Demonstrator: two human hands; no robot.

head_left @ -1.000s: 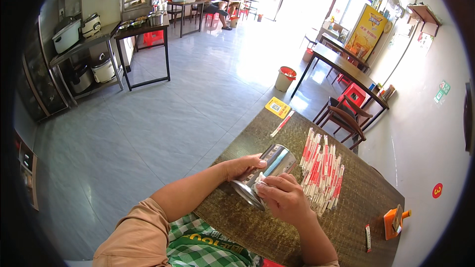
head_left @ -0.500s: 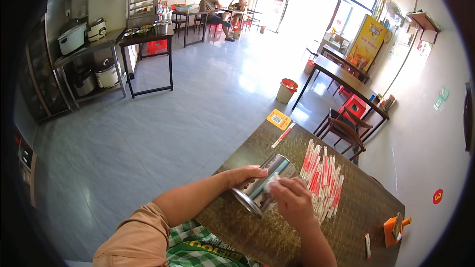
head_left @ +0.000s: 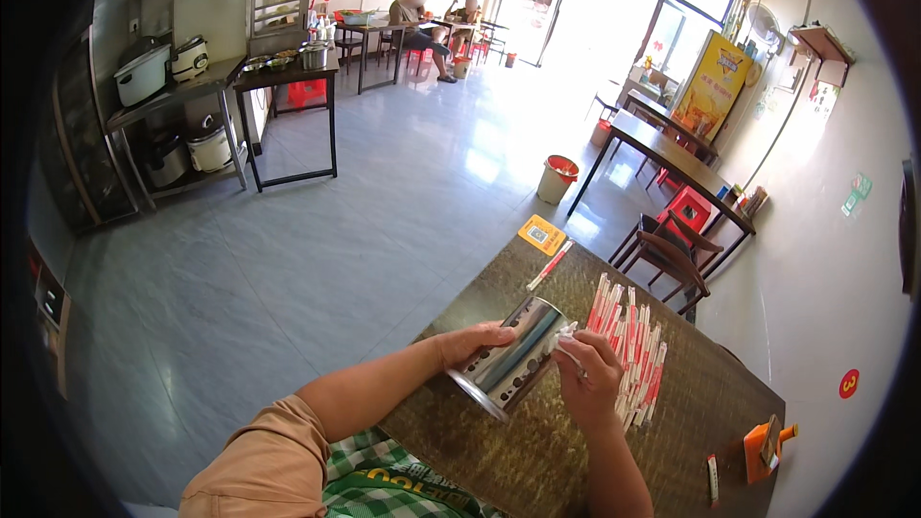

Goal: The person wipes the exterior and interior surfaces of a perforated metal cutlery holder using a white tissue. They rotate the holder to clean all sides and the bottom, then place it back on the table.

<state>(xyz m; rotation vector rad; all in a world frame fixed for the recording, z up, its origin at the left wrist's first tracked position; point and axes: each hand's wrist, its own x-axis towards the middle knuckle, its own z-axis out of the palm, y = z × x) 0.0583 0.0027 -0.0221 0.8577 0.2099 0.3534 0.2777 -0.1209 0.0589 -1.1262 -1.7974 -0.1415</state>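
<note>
My left hand (head_left: 477, 341) is closed on a shiny metal cylinder (head_left: 516, 357), a chopstick holder by its look, with dark round holes in its wall and a wide rim at the near end. It is held tilted above the brown table (head_left: 499, 465). My right hand (head_left: 590, 374) pinches a crumpled white tissue (head_left: 566, 338) against the cylinder's right side, near its far end. Just beyond that hand lies a spread of paper-wrapped chopsticks (head_left: 628, 341) in white and red. A separate wrapped pair (head_left: 550, 265) rests near the table's far corner.
An orange and yellow card (head_left: 542, 234) lies at the far corner. An orange box (head_left: 763, 451) and a small wrapped packet (head_left: 713, 480) are at the right. Beyond stand a bin (head_left: 556, 179), a wooden chair (head_left: 672, 259) and other tables. Two people sit far back.
My right hand has slid with the tissue from the middle of the cylinder to its far right side, uncovering more of its wall. The left hand keeps its grip.
</note>
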